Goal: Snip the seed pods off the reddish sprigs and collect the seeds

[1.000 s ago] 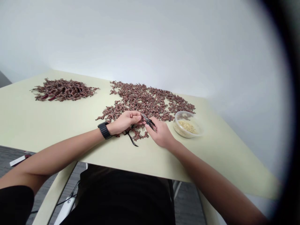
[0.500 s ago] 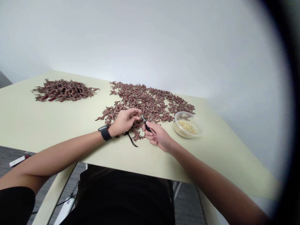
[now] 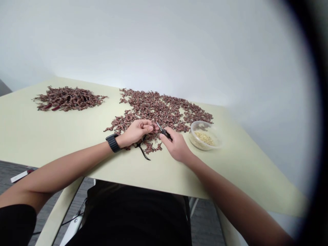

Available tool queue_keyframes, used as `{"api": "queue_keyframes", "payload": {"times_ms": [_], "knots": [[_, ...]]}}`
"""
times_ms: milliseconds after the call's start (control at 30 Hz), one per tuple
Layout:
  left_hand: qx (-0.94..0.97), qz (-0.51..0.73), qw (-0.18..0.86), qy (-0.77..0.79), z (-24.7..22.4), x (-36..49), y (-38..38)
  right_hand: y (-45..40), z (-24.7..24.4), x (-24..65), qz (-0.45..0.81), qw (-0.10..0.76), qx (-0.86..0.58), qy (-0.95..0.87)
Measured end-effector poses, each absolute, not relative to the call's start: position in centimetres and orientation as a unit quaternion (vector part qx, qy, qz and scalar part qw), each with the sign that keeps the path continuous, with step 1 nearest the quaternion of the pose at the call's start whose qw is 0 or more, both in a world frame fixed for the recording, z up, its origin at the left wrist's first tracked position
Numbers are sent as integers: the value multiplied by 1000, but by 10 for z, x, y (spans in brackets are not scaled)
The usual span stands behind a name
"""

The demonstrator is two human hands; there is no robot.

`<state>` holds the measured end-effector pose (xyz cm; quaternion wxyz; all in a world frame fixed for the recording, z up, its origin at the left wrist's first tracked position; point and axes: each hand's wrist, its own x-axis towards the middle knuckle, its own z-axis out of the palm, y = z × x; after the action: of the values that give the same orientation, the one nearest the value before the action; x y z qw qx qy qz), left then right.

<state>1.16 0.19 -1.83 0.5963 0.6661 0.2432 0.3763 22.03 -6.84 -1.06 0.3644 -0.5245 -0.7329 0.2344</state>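
Observation:
My left hand (image 3: 137, 132), with a dark watch (image 3: 113, 142) on the wrist, is closed in a pinch over the near part of the spread of small reddish-brown pieces (image 3: 159, 107). A small piece seems to be between its fingertips, too small to make out well. My right hand (image 3: 176, 145) is wrapped round dark-handled pliers (image 3: 165, 132). Their metal tip points up and left, close to the left fingertips; whether it touches the piece I cannot tell. Below the left hand lies a thin curved black handle (image 3: 145, 154), its other end hidden.
A clear plastic bowl (image 3: 216, 145) with small yellow bits (image 3: 204, 137) stands right of my right hand. Another heap of reddish-brown pieces (image 3: 73, 99), with dark red handles (image 3: 55, 107) at its near side, lies on the left of the pale table (image 3: 58, 136). A wall rises behind.
My right hand has turned, and the pliers have shifted slightly right and up. The left fingers have closed into a tighter pinch. The bowl and heaps have stayed in place.

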Motion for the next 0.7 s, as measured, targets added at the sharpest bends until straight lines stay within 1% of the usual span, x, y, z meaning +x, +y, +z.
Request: {"api": "queue_keyframes", "payload": {"times_ms": [67, 200, 700], "knots": [[650, 366, 622, 239, -19, 12, 1, -69, -12, 222, 198, 343, -522, -755], [652, 353, 620, 256, -18, 11, 1, -69, -14, 223, 173, 327, -511, -776], [619, 360, 653, 246, -20, 13, -1, -70, -15, 221, 185, 327, -505, -777]]}}
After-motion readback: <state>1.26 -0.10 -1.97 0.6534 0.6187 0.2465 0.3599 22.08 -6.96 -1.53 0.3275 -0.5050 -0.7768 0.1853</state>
